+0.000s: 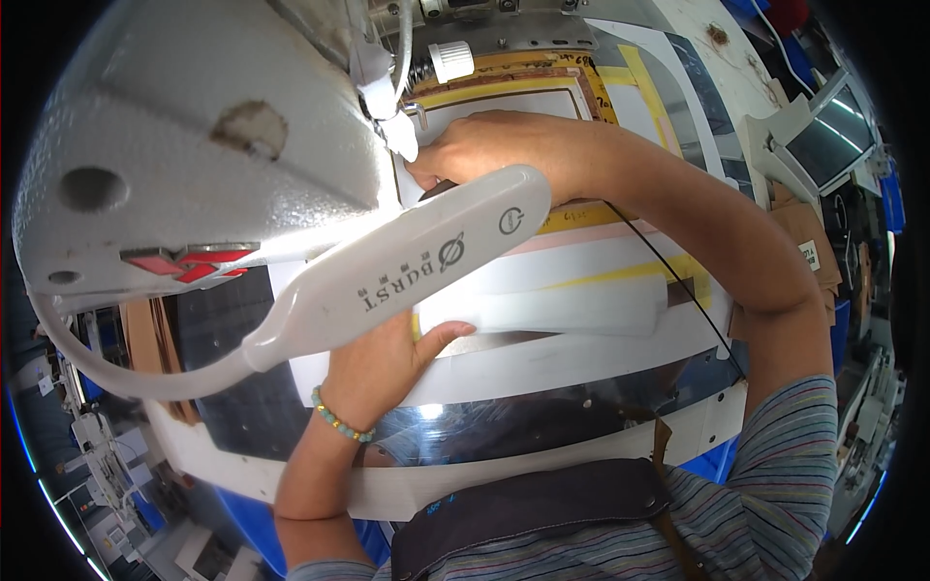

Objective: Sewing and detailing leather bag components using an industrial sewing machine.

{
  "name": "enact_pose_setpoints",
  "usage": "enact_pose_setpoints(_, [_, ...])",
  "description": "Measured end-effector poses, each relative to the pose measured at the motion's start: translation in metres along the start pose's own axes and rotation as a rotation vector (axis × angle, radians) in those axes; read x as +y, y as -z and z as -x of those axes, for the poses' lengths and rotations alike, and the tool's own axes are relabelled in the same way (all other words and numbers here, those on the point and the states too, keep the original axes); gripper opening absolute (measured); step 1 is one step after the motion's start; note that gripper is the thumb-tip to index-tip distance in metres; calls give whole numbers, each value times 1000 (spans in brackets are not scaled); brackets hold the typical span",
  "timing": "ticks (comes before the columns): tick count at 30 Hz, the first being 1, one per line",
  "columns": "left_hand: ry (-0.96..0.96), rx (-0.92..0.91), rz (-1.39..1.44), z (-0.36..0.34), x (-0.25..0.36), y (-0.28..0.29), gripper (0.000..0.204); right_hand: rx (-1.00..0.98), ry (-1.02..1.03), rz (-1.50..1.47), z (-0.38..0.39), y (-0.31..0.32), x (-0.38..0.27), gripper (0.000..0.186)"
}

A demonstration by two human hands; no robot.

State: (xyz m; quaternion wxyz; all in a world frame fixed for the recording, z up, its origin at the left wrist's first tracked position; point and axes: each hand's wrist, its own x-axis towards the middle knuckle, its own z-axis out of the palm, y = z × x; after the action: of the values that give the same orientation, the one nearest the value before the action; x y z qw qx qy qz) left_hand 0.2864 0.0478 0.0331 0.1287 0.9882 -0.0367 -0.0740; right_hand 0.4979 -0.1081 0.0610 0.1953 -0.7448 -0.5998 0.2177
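Note:
My right hand (470, 150) reaches in under the head of a white sewing machine (281, 126), close beside its needle area (399, 136). Its fingers are bent and closed around something dark, mostly hidden by the lamp, that I cannot make out. They are over a white sheet set in a yellow-edged frame (591, 92). My left hand (378, 363) rests on the white template sheet (465, 373), thumb stretched out flat; the lamp covers its other fingers. Near that thumb lies a translucent white strip (572, 308). A beaded bracelet (339, 416) circles my left wrist.
A white lamp (417, 261) on a bent neck spans the middle, above my hands. A black cord (668, 276) runs across the sheet toward the right edge. Under the sheet is a shiny metal table plate (465, 426). A control screen (828, 136) stands at the right.

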Motion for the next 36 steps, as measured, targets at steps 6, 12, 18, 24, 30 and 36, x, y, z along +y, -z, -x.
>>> enact_pose_setpoints(6, [-9, 8, -7, 0, -1, -1, 99, -74, 22, 35, 2, 9, -2, 20])
enact_pose_setpoints(12, [-8, 8, 22, -1, 0, 0, 98, -11, -7, -34, 4, 3, -2, 19])
enact_pose_setpoints(18, [-15, 18, 17, -1, 0, 1, 96, -55, -62, -38, 5, 3, 1, 19])
enact_pose_setpoints(24, [-14, 15, 35, -1, 0, 0, 95, 23, -31, 0, -1, -9, 5, 20])
enact_pose_setpoints(30, [-21, 19, 35, -2, 0, 1, 95, 96, -86, 20, -5, -18, 6, 14])
enact_pose_setpoints(36, [-23, 28, 39, -1, 0, 2, 95, 94, -115, 71, -8, -9, -3, 14])
